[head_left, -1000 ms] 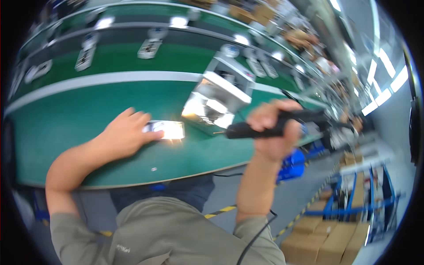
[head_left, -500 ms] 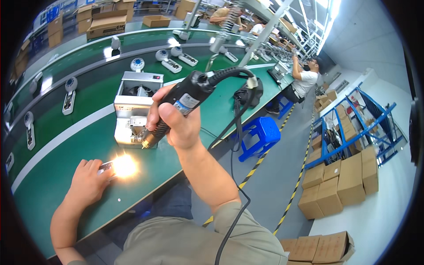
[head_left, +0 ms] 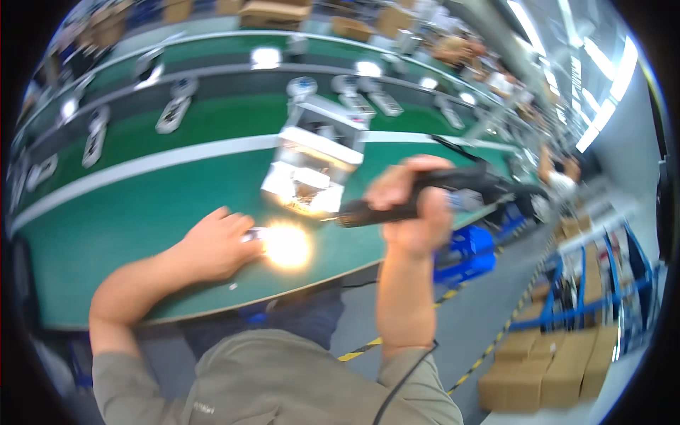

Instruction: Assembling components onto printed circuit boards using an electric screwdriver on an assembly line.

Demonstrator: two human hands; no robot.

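My right hand (head_left: pixel 414 205) is wrapped round a black electric screwdriver (head_left: pixel 464 183), held nearly level with its tip pointing left. The tip is by the front lower corner of a silver box-shaped machine (head_left: pixel 322 145), perhaps a screw feeder; blur hides whether they touch. On the green table (head_left: pixel 163 202) my left hand (head_left: pixel 216 248) is closed on a small silvery lamp (head_left: pixel 256 234). A bright glare (head_left: pixel 287 246) at the lamp's end hides most of its shape. A tiny pale bit (head_left: pixel 232 286) lies near my left forearm.
Beyond a white strip, several white handheld units (head_left: pixel 176 106) lie on the green conveyor (head_left: pixel 234 106). A blue stool (head_left: pixel 464 253) stands right of the table. Cardboard boxes (head_left: pixel 517 379) and a blue rack (head_left: pixel 559 315) are farther right. A co-worker (head_left: pixel 563 180) is at the far right.
The whole view has turned, so the table and machine appear farther right. My right hand has swung the screwdriver from a steep slant to nearly level. My left hand keeps its hold on the lamp.
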